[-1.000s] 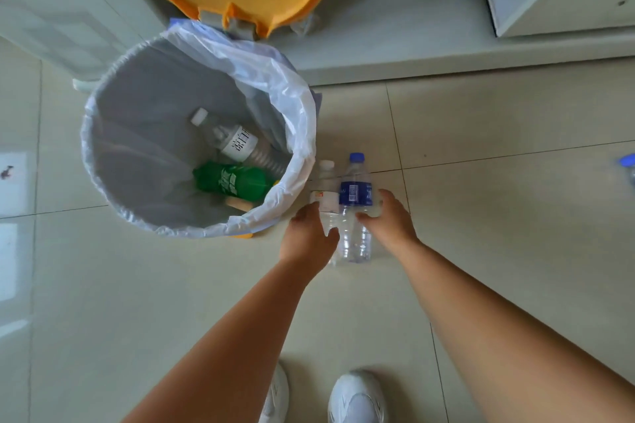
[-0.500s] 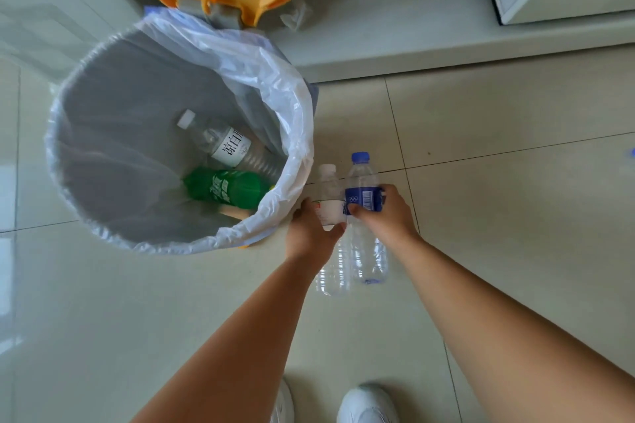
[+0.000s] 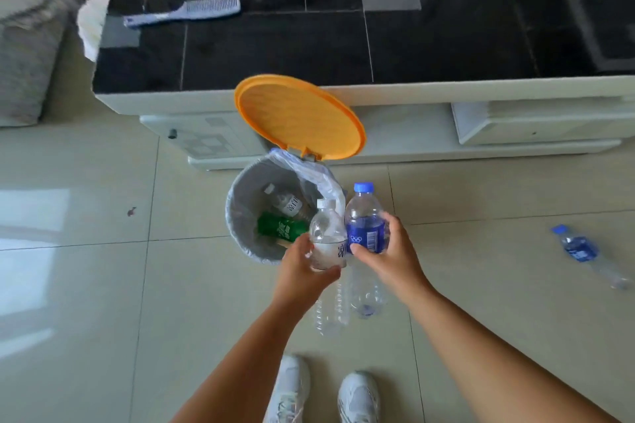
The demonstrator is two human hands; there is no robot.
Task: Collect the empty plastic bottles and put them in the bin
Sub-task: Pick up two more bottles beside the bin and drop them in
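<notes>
My left hand (image 3: 302, 268) grips a clear bottle with a white cap and white label (image 3: 325, 233). My right hand (image 3: 388, 251) grips a clear bottle with a blue cap and blue label (image 3: 364, 213). Both bottles are upright, held side by side just right of the bin (image 3: 240, 216). The bin has a grey liner bag and its orange lid (image 3: 299, 117) stands open. A green bottle (image 3: 280, 227) and a white-labelled bottle (image 3: 287, 203) lie inside it. Another blue-labelled bottle (image 3: 580, 251) lies on the floor at the right.
A low white cabinet with a black tiled top (image 3: 343, 27) stands right behind the bin. A comb (image 3: 185, 12) lies on it. A grey sofa (image 3: 27, 27) is at the far left. My white shoes (image 3: 323, 391) are at the bottom on the beige tiled floor.
Both hands closed on the two bottles on the floor and lifted them upright. The view pulled back and up, so the cabinet top and the far bottle came into sight.
</notes>
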